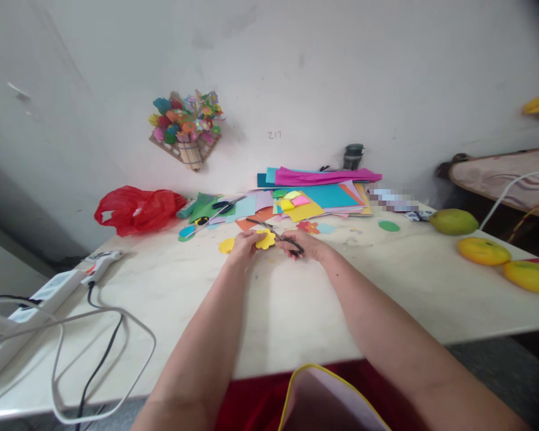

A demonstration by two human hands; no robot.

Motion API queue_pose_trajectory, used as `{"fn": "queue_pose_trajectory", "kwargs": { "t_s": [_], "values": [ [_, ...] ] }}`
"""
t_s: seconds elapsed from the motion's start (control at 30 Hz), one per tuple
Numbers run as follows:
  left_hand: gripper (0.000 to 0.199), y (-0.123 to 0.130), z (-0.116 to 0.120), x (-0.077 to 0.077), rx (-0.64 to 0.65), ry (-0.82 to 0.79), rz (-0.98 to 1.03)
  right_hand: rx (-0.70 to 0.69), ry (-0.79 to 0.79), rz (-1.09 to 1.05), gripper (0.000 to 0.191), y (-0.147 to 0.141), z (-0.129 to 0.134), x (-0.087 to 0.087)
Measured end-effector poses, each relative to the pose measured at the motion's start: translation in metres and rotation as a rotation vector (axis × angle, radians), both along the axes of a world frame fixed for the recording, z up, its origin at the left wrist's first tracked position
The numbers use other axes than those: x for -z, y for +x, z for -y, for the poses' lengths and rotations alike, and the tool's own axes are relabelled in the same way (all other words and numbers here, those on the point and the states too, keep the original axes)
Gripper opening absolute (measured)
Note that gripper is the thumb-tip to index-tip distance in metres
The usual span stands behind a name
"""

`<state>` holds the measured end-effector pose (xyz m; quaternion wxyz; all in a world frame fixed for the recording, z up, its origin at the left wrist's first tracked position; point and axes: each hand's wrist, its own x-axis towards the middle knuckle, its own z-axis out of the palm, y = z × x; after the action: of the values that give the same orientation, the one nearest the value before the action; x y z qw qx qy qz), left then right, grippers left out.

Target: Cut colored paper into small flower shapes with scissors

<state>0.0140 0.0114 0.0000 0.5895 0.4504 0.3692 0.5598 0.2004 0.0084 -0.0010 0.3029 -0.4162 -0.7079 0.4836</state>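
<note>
Between its fingers and thumb, my left hand pinches a yellow flower-shaped paper cutout. My right hand grips a pair of dark-handled scissors, fingers wrapped around the handles. The blades point up and left, next to the flower's right edge; whether they touch it I cannot tell. Another yellow paper piece lies just left of my left hand. Beyond my hands are an orange-red paper flower and a light blue paper piece.
Coloured paper sheets are stacked at the back, with a second pair of scissors left of them. A red plastic bag lies back left. A hot glue gun and looped cables occupy the left; mangoes the right.
</note>
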Motion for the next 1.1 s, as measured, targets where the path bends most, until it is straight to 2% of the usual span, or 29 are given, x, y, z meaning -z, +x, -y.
{"fn": "queue_pose_trajectory", "kwargs": {
  "t_s": [0.67,1.1],
  "values": [
    [0.030,0.001,0.003,-0.003,-0.006,-0.011,-0.023,0.029,-0.073,-0.014,0.028,-0.004,0.009,-0.010],
    [0.027,0.000,0.000,0.001,0.002,0.006,-0.046,-0.008,-0.011,-0.014,0.032,0.000,0.003,-0.001]
  ]
}}
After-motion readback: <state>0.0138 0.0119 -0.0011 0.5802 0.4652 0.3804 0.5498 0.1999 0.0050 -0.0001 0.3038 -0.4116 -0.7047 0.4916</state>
